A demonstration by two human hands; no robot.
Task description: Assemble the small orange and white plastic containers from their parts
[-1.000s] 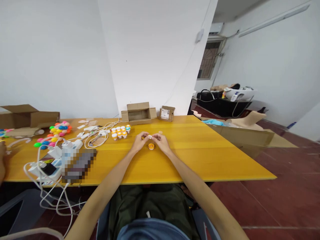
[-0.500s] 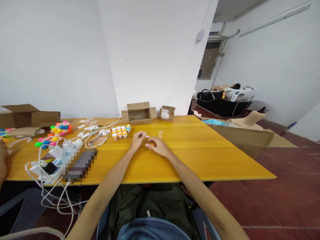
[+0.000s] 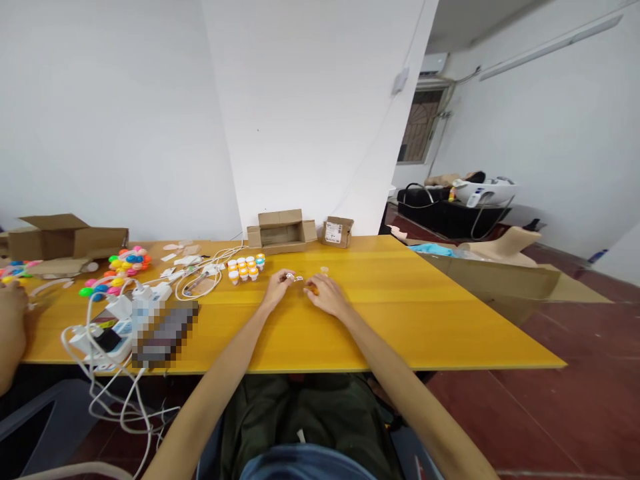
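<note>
My left hand [image 3: 276, 289] rests above the table, its fingers pinched on a small white piece with dark marks [image 3: 290, 276]. A second small white piece [image 3: 299, 279] lies between my hands. My right hand [image 3: 327, 295] is curled palm down over a small orange object [image 3: 313, 290], mostly covered by the fingers; its kind I cannot make out. Just behind that hand is a small clear cup [image 3: 325, 270], partly hidden. Left of my left hand, several small white-and-orange containers [image 3: 244, 270] stand in a tight group, one with a teal band.
Cardboard boxes stand against the wall, one open [image 3: 283, 237] and one smaller [image 3: 337, 232]. On the left are white cables [image 3: 193, 290], a power strip [image 3: 117, 333], a blurred-out dark object [image 3: 167, 333] and colourful balls [image 3: 130, 260]. Another person's arm [image 3: 11, 327] reaches in at far left.
My right hand has shifted slightly right and forward, partly covering the clear cup; its fingers are more curled over the orange object. My left hand keeps its pinch. The view has shifted slightly.
</note>
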